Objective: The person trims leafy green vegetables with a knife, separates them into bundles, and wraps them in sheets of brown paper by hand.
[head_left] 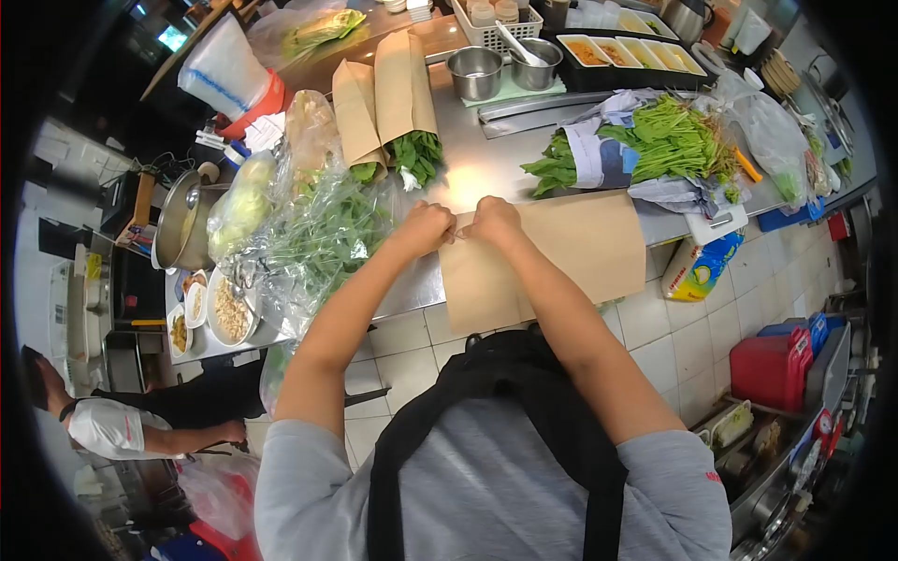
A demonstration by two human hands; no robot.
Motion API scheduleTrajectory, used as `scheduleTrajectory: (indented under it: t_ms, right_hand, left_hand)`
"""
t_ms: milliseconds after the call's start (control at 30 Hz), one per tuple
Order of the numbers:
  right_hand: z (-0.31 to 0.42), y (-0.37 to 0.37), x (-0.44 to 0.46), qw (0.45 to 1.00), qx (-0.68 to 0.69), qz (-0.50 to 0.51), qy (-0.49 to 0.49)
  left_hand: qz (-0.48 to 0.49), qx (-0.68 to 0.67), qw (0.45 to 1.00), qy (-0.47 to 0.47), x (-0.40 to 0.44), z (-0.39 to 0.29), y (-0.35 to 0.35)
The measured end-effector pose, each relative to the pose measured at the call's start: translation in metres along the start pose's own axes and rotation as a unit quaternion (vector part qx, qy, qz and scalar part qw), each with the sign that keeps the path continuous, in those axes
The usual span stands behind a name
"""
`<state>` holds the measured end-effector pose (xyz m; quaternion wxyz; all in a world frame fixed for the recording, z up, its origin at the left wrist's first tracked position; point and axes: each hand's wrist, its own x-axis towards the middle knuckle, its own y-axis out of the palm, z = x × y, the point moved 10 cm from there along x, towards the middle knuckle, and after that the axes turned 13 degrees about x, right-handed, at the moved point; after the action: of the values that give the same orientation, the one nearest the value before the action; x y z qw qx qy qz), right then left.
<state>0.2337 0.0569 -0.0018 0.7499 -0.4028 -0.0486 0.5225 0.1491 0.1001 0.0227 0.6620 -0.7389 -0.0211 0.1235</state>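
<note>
As the head view shows, the left hand [430, 227] and right hand [494, 221] pinch the brown paper sheet [571, 248] overhanging the surface [477, 161]; two paper-wrapped bundles [405, 89] appear finished, this sheet lies unrolled, and greens [673, 140] seemingly remain.

We stretch our left forearm [360, 301] and right forearm [554, 297] forward, converging; our left hand [429, 227] and right hand [493, 221] sit close together, fingers curled.
</note>
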Motion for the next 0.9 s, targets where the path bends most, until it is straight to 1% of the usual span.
scheduleTrajectory:
  t_ms: [67, 100, 167, 200, 267, 300, 367, 400, 467, 500, 567, 600, 667, 700, 767, 800, 867, 900]
  right_hand:
    - [0.001, -0.003, 0.001, 1.000, -0.012, -0.018, -0.006]
    - [0.001, 0.000, 0.000, 1.000, -0.010, -0.015, -0.007]
    - [0.003, -0.005, -0.001, 0.999, -0.034, -0.040, 0.001]
    - [0.002, -0.004, 0.002, 0.999, -0.029, -0.041, 0.001]
    - [-0.001, 0.001, 0.012, 0.997, -0.032, -0.054, -0.042]
    - [-0.008, 0.002, 0.016, 0.997, -0.031, -0.050, -0.044]
    - [-0.009, 0.014, 0.019, 0.996, 0.013, 0.036, -0.074]
    - [-0.010, 0.016, 0.020, 0.996, 0.013, 0.037, -0.076]
    - [-0.015, 0.010, 0.015, 0.998, 0.047, 0.000, -0.050]
    - [-0.015, 0.010, 0.015, 0.998, 0.050, 0.001, -0.049]
    - [-0.011, 0.006, 0.014, 0.996, 0.027, -0.045, -0.075]
    - [-0.011, 0.008, 0.014, 0.996, 0.026, -0.041, -0.076]
    - [-0.014, 0.006, 0.015, 0.996, 0.051, -0.044, -0.059]
    - [-0.011, 0.005, 0.016, 0.996, 0.050, -0.042, -0.063]
    - [-0.015, 0.009, 0.019, 0.997, 0.065, -0.021, -0.042]
    - [-0.015, 0.009, 0.020, 0.997, 0.066, -0.019, -0.044]
    - [-0.014, 0.004, 0.026, 0.995, 0.067, -0.052, -0.044]
    - [-0.013, 0.004, 0.029, 0.995, 0.067, -0.049, -0.050]
  left_hand:
    - [0.007, 0.073, 0.995, 0.069, -0.003, -0.021, -0.011]
    - [0.009, 0.073, 0.995, 0.067, -0.008, -0.022, -0.010]
    - [-0.099, 0.088, 0.979, 0.155, -0.024, -0.043, -0.031]
    - [-0.096, 0.091, 0.979, 0.157, -0.024, -0.045, -0.032]
    - [-0.109, 0.090, 0.988, 0.054, -0.018, -0.035, -0.037]
    - [-0.108, 0.089, 0.989, 0.049, -0.014, -0.039, -0.034]
    - [0.066, 0.048, 0.995, -0.052, -0.001, -0.024, 0.001]
    - [0.066, 0.048, 0.995, -0.055, -0.005, -0.023, 0.001]
    - [0.023, 0.042, 0.998, 0.031, -0.018, -0.047, -0.020]
    - [0.026, 0.042, 0.998, 0.032, -0.024, -0.046, -0.022]
    - [-0.016, 0.010, 0.999, 0.046, -0.034, -0.046, -0.032]
    - [-0.015, 0.008, 0.999, 0.042, -0.034, -0.049, -0.028]
    - [-0.069, 0.067, 0.995, -0.017, -0.025, -0.047, -0.027]
    - [-0.071, 0.068, 0.995, -0.021, -0.021, -0.046, -0.025]
    - [-0.050, -0.005, 0.997, -0.055, -0.013, -0.037, -0.016]
    - [-0.049, -0.004, 0.997, -0.057, -0.009, -0.035, -0.013]
    - [-0.024, -0.026, 0.993, -0.116, -0.007, -0.017, -0.005]
    - [-0.025, -0.023, 0.992, -0.122, -0.006, -0.014, -0.005]
